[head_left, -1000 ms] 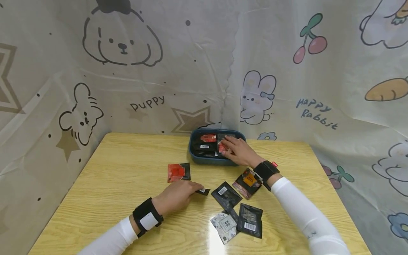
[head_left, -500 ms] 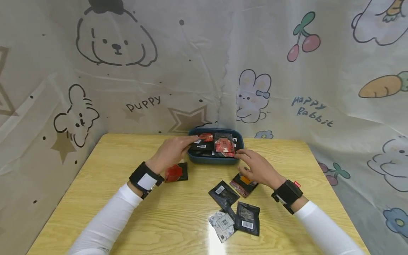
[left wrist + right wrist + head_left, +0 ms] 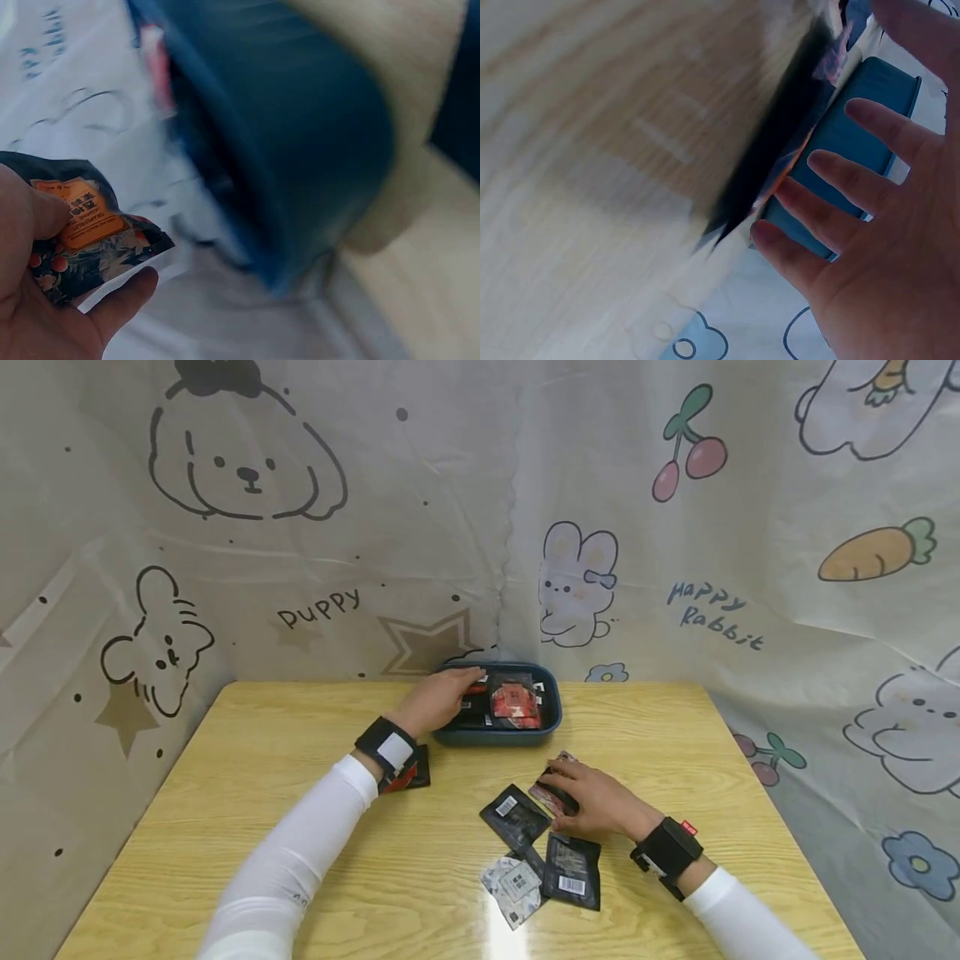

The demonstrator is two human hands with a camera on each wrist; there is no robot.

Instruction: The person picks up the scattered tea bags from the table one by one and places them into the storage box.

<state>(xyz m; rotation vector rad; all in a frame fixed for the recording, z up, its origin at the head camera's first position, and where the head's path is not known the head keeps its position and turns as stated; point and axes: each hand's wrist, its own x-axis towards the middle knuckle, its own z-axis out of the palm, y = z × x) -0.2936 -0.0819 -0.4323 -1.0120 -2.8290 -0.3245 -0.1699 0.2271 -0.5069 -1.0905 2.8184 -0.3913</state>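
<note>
My left hand (image 3: pixel 435 697) is over the left side of a blue oval tub (image 3: pixel 498 739). In the left wrist view it pinches a black sachet with an orange label (image 3: pixel 97 225) between thumb and fingers, beside the tub's wall. From the head view this sachet is hidden. My right hand (image 3: pixel 603 802) arches over a black-and-pink sachet (image 3: pixel 543 798) on the table. Its fingers (image 3: pixel 810 210) are spread and touch the sachet's printed side in the right wrist view; where the thumb tip lies is outside that view. Red-labelled and black sachets (image 3: pixel 516 700) fill the tub.
Near the right hand lie a black sachet (image 3: pixel 513 814), another with a barcode (image 3: pixel 572 872) and a pale grey one (image 3: pixel 513 885), partly overlapping. A red-and-black sachet (image 3: pixel 420 768) is half hidden under the left wrist. Behind the wooden table (image 3: pixel 360 868) hangs a patterned cloth (image 3: pixel 442 510).
My left hand has gone from the table up to the tub with a sachet. My right hand has left the tub and come down onto the black-and-pink sachet.
</note>
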